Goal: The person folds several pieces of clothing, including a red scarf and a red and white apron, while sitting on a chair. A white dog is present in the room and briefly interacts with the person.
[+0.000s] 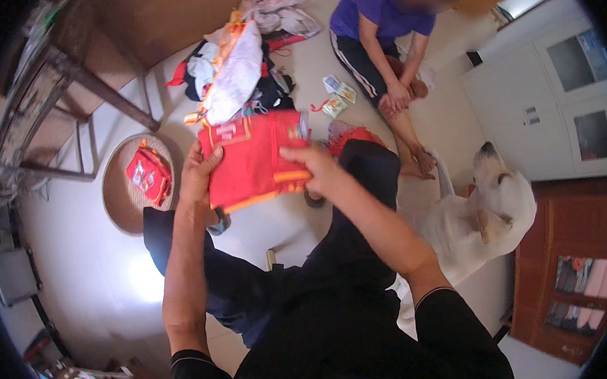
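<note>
Between my two hands a folded red cloth with orange edging is held up over my knees. My left hand grips its left edge, thumb on top. At the right edge my right hand pinches it, thumb on the upper face and the fingers mostly hidden beneath. Printed patches show near the cloth's far edge. Just beyond it lies a heap of mixed clothes on the floor. To the left, a round woven basket holds another folded red cloth with a printed picture.
A white dog is close by my right arm. Farther off sits a person in a purple shirt, hands clasped at the knee. Small packets and a red fabric bundle lie on the floor. A wooden table stands at left.
</note>
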A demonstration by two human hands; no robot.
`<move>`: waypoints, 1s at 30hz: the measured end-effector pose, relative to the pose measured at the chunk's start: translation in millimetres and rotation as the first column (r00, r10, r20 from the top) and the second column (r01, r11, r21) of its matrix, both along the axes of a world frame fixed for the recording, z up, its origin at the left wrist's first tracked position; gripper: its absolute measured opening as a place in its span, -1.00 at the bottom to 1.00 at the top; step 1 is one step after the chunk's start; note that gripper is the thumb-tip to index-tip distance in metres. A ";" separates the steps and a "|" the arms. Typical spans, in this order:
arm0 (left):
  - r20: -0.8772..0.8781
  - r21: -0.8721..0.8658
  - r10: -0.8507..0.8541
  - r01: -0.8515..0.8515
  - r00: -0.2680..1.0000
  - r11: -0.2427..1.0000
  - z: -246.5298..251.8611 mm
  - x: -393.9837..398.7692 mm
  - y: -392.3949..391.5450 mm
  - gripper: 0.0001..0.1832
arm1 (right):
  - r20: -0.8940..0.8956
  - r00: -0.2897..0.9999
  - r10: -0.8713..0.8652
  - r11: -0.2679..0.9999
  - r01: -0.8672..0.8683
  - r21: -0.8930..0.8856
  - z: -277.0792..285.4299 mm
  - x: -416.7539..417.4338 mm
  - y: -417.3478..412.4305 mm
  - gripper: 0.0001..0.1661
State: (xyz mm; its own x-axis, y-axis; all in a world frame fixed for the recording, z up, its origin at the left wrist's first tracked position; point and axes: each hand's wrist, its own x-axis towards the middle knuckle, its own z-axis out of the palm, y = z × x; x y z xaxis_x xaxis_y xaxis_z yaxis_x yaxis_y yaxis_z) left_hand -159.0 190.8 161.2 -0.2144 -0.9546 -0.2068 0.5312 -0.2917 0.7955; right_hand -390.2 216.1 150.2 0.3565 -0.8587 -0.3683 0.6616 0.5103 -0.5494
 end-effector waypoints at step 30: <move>0.362 0.429 -0.525 0.363 0.770 0.827 -170.4 -68.5 -97.3 -0.71 | -0.873 0.478 -0.097 0.995 0.034 -0.092 -367.6 -231.7 37.4 -0.58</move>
